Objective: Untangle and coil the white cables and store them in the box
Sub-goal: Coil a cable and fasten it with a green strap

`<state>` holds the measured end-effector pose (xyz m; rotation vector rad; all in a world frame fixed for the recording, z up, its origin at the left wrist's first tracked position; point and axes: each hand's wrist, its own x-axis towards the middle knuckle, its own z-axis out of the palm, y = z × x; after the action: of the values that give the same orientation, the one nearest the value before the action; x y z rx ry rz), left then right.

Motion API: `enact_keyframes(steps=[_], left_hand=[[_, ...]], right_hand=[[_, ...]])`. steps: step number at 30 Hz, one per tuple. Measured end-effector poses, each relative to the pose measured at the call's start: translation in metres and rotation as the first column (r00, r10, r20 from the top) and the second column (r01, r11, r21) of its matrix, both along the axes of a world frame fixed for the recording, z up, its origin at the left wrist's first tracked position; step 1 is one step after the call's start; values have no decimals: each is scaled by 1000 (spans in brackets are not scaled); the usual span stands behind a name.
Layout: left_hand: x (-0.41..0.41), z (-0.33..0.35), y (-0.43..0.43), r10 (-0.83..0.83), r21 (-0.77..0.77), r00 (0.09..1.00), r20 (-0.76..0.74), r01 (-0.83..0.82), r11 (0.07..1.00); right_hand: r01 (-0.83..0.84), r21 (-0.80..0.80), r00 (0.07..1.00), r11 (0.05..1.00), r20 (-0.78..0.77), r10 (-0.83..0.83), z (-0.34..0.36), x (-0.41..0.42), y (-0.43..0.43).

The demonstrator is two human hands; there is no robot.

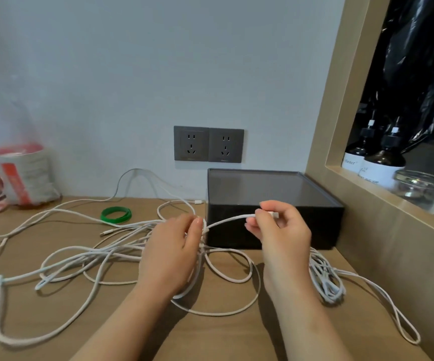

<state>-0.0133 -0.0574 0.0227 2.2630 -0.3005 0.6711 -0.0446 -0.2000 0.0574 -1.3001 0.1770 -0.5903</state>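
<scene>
both hands raised: right hand (279,231) pinches a white cable (226,220) end, left hand (172,252) grips the same cable.

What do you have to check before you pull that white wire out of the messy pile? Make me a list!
1. Right hand pinches the plug: ok.
2. Left hand holds the same cable where it leaves the tangle: ok.
3. Cable free of the tangle: not ok, many loops cross on the table.
4. Box open and ready: cannot tell, its top looks dark and flat.
5. Green band near enough for tying: probably ok, it lies on the table just behind the tangle.
</scene>
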Motion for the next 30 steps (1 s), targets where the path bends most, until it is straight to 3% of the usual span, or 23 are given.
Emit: enact_keyframes(steps=[2, 5, 7, 8, 9, 11, 13, 14, 15, 17, 19, 21, 23, 25, 30], left_hand=[[3, 0, -6, 63, 94, 997, -33, -60, 994], [7, -9, -6, 134, 329, 962, -239, -50, 943], [4, -11, -3, 131, 359, 947, -292, -19, 933], [3, -11, -1, 108, 323, 950, -294, -7, 946], [0, -9, 2, 80, 273, 952, -295, 4, 962], [-8, -8, 7, 12, 162, 958, -285, 36, 986], [-16, -7, 14, -67, 89, 951, -300, 97, 991], [-19, -7, 19, -108, 65, 942, -317, 135, 989], [-21, -7, 23, -142, 47, 936, -321, 165, 985], [-23, -7, 30, -170, -17, 942, -288, 173, 985], [-22, -7, 36, -159, -159, 961, -227, 125, 979], [-18, -8, 39, -101, -183, 980, -173, 69, 981], [-12, -12, 43, -5, -26, 995, -104, 2, 1000], [-6, -14, 47, 39, 153, 995, -87, -25, 988], [-3, -14, 44, 39, 283, 967, -253, 36, 958]], right_hand=[[-33, 97, 999, 995, -2, 33, 0, 1, -5], [-41, 211, 998, 977, -43, 51, -1, 1, -15], [4, 73, 989, 997, -146, 7, -4, 1, -19], [25, -138, 973, 990, -222, -55, -7, 2, -21], [3, -387, 954, 922, -276, -119, -10, 0, -21], [-153, -754, 922, 639, -341, -182, -14, -4, -15], [-319, -904, 883, 285, -392, -257, -15, -7, -7], [-358, -921, 872, 155, -389, -296, -16, -7, -3], [-362, -929, 877, 84, -369, -309, -17, -6, 0], [-257, -963, 935, 84, -270, -232, -18, -5, 6], [-125, -972, 989, 200, -139, -59, -19, -4, 15], [-159, -952, 983, 261, -129, 129, -23, -2, 27], [-305, -930, 940, 206, -258, 225, -28, 0, 34], [-396, -900, 911, 184, -361, 199, -34, 3, 31], [-360, -854, 933, 376, -339, 123, -35, 8, 19]])
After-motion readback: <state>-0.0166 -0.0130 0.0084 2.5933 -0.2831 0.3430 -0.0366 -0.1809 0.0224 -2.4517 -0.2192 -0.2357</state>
